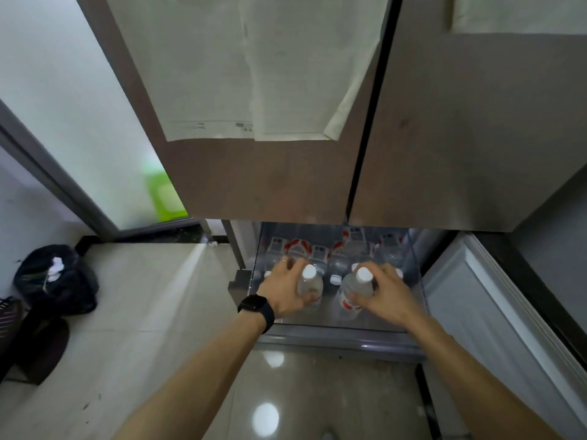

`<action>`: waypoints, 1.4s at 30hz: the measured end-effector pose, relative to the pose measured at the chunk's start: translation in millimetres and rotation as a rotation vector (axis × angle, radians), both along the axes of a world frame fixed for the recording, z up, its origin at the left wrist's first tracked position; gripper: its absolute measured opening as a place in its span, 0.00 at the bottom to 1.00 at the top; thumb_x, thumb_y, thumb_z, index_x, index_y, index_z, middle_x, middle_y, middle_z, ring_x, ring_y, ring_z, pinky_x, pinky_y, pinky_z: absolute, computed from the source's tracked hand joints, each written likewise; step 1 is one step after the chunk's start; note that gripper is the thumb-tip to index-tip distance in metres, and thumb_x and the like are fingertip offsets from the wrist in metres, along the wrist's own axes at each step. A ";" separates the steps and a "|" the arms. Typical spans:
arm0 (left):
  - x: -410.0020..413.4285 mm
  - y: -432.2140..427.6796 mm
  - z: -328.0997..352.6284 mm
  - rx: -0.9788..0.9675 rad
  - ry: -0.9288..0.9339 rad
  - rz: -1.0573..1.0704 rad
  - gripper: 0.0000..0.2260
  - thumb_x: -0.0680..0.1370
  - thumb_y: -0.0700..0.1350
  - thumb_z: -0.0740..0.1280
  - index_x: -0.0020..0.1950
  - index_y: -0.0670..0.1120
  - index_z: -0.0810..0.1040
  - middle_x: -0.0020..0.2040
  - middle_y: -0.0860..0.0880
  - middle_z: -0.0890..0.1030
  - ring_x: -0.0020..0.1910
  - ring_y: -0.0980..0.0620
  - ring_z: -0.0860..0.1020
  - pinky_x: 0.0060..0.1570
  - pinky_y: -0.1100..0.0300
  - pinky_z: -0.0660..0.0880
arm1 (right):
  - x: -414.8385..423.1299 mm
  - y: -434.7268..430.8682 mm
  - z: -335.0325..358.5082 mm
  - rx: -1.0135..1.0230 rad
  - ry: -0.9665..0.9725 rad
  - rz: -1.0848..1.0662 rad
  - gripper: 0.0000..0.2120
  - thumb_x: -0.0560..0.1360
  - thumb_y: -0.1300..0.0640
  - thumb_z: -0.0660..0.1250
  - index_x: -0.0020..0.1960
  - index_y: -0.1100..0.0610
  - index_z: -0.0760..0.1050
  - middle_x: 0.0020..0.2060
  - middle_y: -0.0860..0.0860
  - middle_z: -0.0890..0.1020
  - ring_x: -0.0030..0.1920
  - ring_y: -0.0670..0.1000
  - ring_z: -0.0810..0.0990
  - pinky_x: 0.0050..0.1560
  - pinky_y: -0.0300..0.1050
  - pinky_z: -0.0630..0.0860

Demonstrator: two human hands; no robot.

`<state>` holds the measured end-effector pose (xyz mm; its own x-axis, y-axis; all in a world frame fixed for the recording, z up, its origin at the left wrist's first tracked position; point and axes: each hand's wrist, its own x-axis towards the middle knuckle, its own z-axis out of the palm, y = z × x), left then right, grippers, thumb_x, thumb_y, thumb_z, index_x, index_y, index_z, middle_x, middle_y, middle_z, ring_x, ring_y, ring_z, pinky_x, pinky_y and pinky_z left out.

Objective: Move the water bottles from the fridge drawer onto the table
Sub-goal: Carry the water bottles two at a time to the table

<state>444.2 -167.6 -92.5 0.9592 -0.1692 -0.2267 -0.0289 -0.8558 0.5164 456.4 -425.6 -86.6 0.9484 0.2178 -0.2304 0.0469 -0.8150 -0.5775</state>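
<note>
Drawer status: the fridge drawer [336, 336] stands pulled out at the bottom of the fridge, beneath two closed upper doors [254, 179]. Both hands are inside it.

The left hand [281, 295] grasps one water bottle, the left bottle [310, 287], with its fingers curled round the body below the white cap. The right hand [387, 292] grasps a second, the right bottle [354, 290], in the same manner, with a fingertip on its red-and-white label. Both held bottles stand roughly upright, side by side but apart, near the drawer's front wall. Whether either is lifted off the drawer bottom cannot be told.

Behind them the remaining bottles [298, 249] are packed toward the rear of the drawer, red-and-white labels showing. A few more white caps show between and beside the hands.

The left wrist carries a black watch [257, 308], and a ring [284, 259] shows on one left finger. Paper sheets [222, 74] hang on the left upper door. A glossy tiled floor [143, 312] lies to the left of the drawer, with a black bag [60, 277] on it at far left, by the wall. A green object [165, 198] shows blurred behind a frosted glass panel left of the fridge.
</note>
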 end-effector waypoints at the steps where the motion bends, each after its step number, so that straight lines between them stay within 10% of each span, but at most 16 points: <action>1: 0.1 -2.1 -3.6 -0.058 0.025 0.028 0.30 0.72 0.59 0.75 0.69 0.57 0.66 0.67 0.46 0.68 0.62 0.44 0.72 0.64 0.48 0.73 | -1.6 -1.3 -8.1 0.098 0.027 -0.035 0.30 0.66 0.38 0.76 0.65 0.37 0.68 0.59 0.46 0.71 0.57 0.49 0.74 0.59 0.52 0.75; 7: 7.5 -29.2 -20.1 -0.269 0.116 0.140 0.31 0.69 0.44 0.80 0.62 0.56 0.63 0.59 0.52 0.76 0.56 0.48 0.77 0.56 0.49 0.77 | 0.9 10.9 -35.1 0.401 0.101 -0.139 0.39 0.63 0.52 0.83 0.67 0.43 0.65 0.59 0.44 0.77 0.58 0.49 0.78 0.53 0.44 0.77; 18: 9.6 -29.3 -29.1 -0.220 0.043 0.202 0.23 0.70 0.51 0.76 0.57 0.61 0.67 0.54 0.54 0.80 0.52 0.51 0.80 0.53 0.49 0.80 | 14.0 14.1 -56.6 0.391 0.159 -0.098 0.33 0.62 0.48 0.83 0.62 0.42 0.71 0.53 0.42 0.81 0.54 0.46 0.81 0.50 0.42 0.78; 22: -6.7 -7.4 -9.2 -0.372 -0.026 0.328 0.25 0.71 0.42 0.79 0.64 0.51 0.72 0.56 0.54 0.79 0.55 0.54 0.78 0.49 0.72 0.76 | 3.3 11.1 -38.5 0.430 0.095 -0.122 0.29 0.64 0.55 0.83 0.55 0.40 0.71 0.50 0.41 0.81 0.52 0.44 0.80 0.48 0.39 0.76; 26: -39.4 22.8 34.1 -0.416 -0.179 0.415 0.29 0.69 0.48 0.81 0.65 0.52 0.71 0.57 0.54 0.80 0.56 0.54 0.78 0.57 0.59 0.76 | -8.8 28.0 2.0 0.469 0.035 -0.065 0.30 0.64 0.54 0.83 0.58 0.39 0.70 0.53 0.41 0.81 0.52 0.42 0.80 0.49 0.42 0.77; 34: -193.2 126.7 109.9 -0.457 -0.425 0.682 0.29 0.66 0.47 0.82 0.63 0.54 0.73 0.51 0.59 0.80 0.49 0.68 0.77 0.46 0.77 0.69 | -80.2 173.2 104.6 0.499 -0.078 0.309 0.30 0.63 0.49 0.82 0.60 0.40 0.70 0.53 0.40 0.80 0.51 0.43 0.79 0.48 0.45 0.78; 42: -451.4 255.9 124.0 -0.302 -0.524 1.045 0.28 0.66 0.52 0.81 0.61 0.56 0.71 0.52 0.57 0.81 0.51 0.58 0.79 0.52 0.58 0.78 | -264.4 357.5 111.5 0.532 -0.027 0.688 0.32 0.61 0.46 0.83 0.59 0.43 0.71 0.52 0.41 0.80 0.53 0.46 0.79 0.52 0.49 0.77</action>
<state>-7.2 88.3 31.5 0.6279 0.7645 0.1459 0.3392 -0.4376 0.8328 192.0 -68.1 24.9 0.5698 0.8173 0.0852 0.4490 -0.2228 -0.8653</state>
